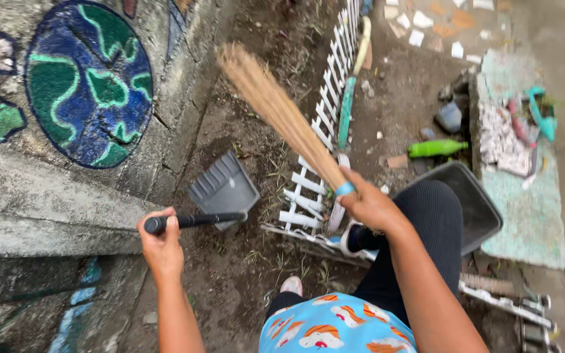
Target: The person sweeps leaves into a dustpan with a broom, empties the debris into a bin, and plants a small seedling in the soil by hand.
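Observation:
My left hand [160,243] grips the black handle of a grey dustpan [224,187] that hangs over bare soil beside a wall. My right hand [369,204] is closed around the bound end of a stick broom [276,108], just below its blue band. The broom's tan bristles point up and away to the left, above the soil. A low white picket fence [325,111] runs between the soil strip and the ground on the right, and my right leg steps across it.
A concrete wall with a painted blue-and-green globe [89,82] stands on the left. A dark plastic tub [475,209] sits by my right knee. A green bottle [436,148], stones and debris lie on the right, near a worn concrete slab [524,196].

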